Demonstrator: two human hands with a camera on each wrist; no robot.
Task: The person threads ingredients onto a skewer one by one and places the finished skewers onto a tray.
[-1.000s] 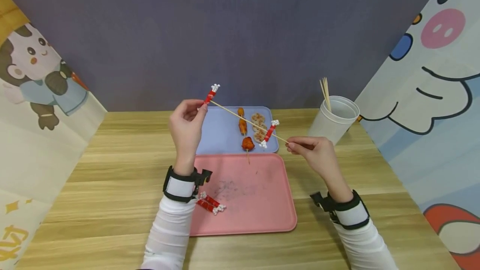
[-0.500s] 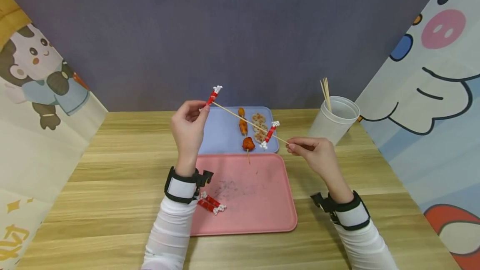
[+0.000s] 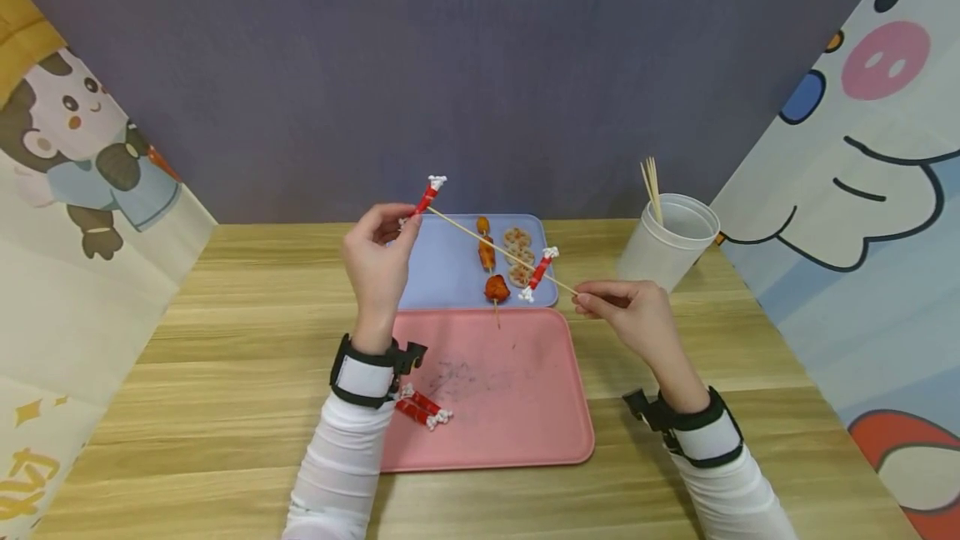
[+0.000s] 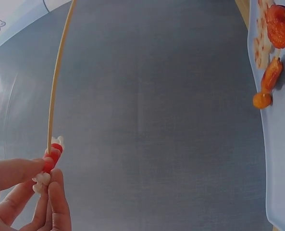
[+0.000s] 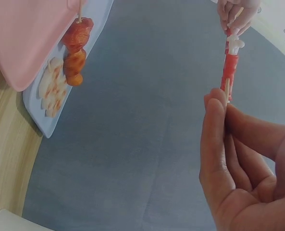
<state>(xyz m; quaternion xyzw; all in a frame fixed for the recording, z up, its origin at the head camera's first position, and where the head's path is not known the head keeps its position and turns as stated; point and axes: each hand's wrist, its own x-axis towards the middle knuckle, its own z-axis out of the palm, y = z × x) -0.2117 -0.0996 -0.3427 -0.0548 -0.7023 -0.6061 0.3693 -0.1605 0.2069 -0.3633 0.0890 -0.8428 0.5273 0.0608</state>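
Observation:
In the head view my left hand [image 3: 378, 257] pinches a red enoki roll [image 3: 427, 197] with white tufted ends, at the far tip of a thin bamboo skewer [image 3: 480, 237]. Whether the tip has pierced that roll is hard to tell. Between thumb and fingertips, my right hand [image 3: 630, 315] holds the skewer's other end. A second enoki roll [image 3: 538, 273] is threaded crosswise on the stick near that hand. The left wrist view has the skewer [image 4: 55, 91] meeting the pinched roll [image 4: 52, 159]. Two more enoki rolls [image 3: 422, 407] lie on the pink tray [image 3: 517, 440], partly behind the left wrist.
Behind the pink tray is a blue tray [image 3: 442, 273]. It bears a skewer with orange-red meat pieces [image 3: 496, 287] and pale lotus-like slices [image 3: 517, 257]. At the right stands a white cup [image 3: 667, 240] with several bamboo skewers [image 3: 651, 186]. A grey panel [image 3: 480, 82] rises behind.
Both hands have shifted only slightly: the left a little right and down with its enoki roll, the right a little down. Their grips look the same.

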